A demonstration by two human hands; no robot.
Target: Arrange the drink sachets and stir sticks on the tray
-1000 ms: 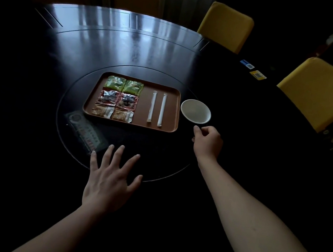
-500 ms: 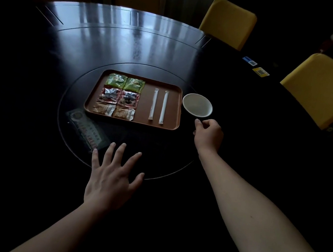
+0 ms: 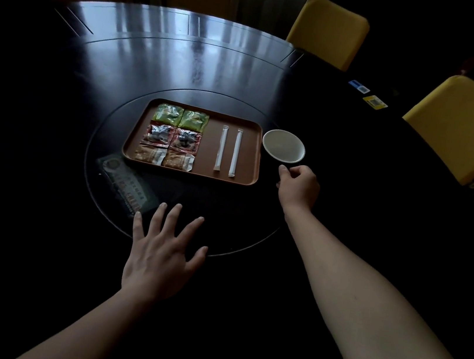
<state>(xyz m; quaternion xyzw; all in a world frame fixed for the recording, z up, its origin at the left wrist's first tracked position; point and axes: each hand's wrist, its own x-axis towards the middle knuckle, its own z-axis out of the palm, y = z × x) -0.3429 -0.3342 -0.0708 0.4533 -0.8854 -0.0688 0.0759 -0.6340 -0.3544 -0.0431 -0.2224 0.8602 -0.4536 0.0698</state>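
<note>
Sachets (image 3: 172, 139) and stir sticks (image 3: 228, 154) haven't budged (tray (image 3: 252, 154) looks done); left hand (image 3: 161, 255) stays splayed, right hand (image 3: 299, 185) stays curled, empty.

A single head-worn, wide-angle view looks forward and steeply down over a dark round tabletop (image 3: 186, 58). Both forearms enter from the bottom edge, nearest the lens; the left hand (image 3: 161, 255) lies low centre, the right hand (image 3: 299, 188) farther out. The brown tray (image 3: 210, 144) sits mid-frame, at arm's reach. Yellow chairs (image 3: 328, 30) and curtains fill the far top edge, bowed by the lens.
</note>
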